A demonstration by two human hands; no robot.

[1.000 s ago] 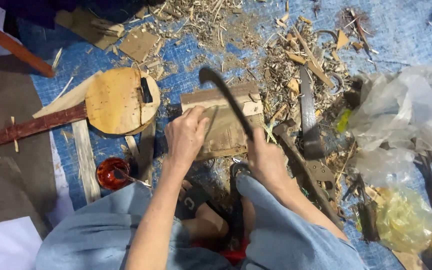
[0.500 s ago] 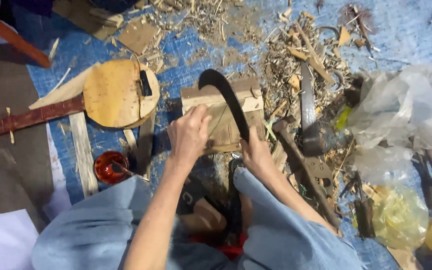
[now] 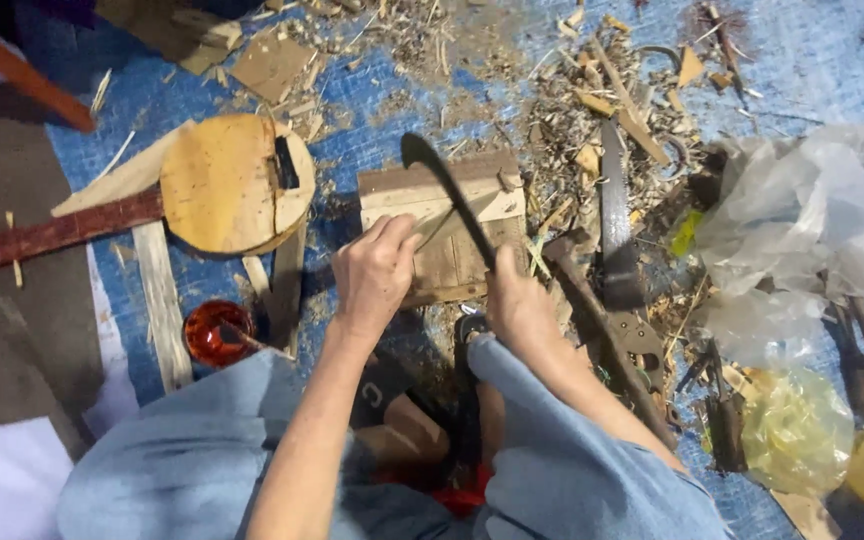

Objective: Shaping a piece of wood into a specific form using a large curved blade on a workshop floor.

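Note:
My right hand (image 3: 519, 312) grips the handle of a dark curved blade (image 3: 447, 190), whose tip rises over the far edge of a rectangular wooden block (image 3: 442, 215). My left hand (image 3: 377, 272) pinches a thin pale wooden sliver (image 3: 442, 225) against the block's top, just left of the blade. The block lies on a blue woven tarp (image 3: 372, 140) in front of my knees, which are in blue cloth.
A round wooden disc on a reddish neck (image 3: 222, 185) lies left of the block. A small red glass (image 3: 214, 332) stands near my left knee. Wood chips and shavings (image 3: 562, 110), a hammer (image 3: 592, 310), metal tools and clear plastic bags (image 3: 802, 210) crowd the right.
The blade has swung down and nearer to me along the block. My left hand has shifted slightly on the sliver.

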